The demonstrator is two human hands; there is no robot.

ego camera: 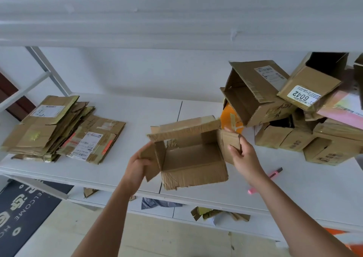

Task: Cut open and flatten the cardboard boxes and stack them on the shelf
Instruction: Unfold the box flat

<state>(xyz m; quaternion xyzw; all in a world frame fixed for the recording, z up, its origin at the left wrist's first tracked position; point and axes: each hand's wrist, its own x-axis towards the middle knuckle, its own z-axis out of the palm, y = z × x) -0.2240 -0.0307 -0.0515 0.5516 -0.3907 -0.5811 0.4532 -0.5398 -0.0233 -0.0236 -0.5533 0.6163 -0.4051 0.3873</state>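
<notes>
An open brown cardboard box (190, 156) with its flaps spread sits on the white shelf (121, 115), in the middle. My left hand (138, 165) grips its left side flap. My right hand (242, 154) pinches the right side flap. A pile of flattened boxes (57, 129) lies on the shelf at the left. A heap of unflattened boxes (290, 107) is stacked at the right. A pink utility knife (265, 180) lies on the shelf, partly hidden behind my right forearm.
An upper shelf board (176, 15) hangs close overhead. Cardboard scraps (216, 213) and a grey bag (157, 202) lie on the lower shelf. A dark doormat (21, 211) covers the floor at the left. An orange box (229, 117) peeks out behind the open box.
</notes>
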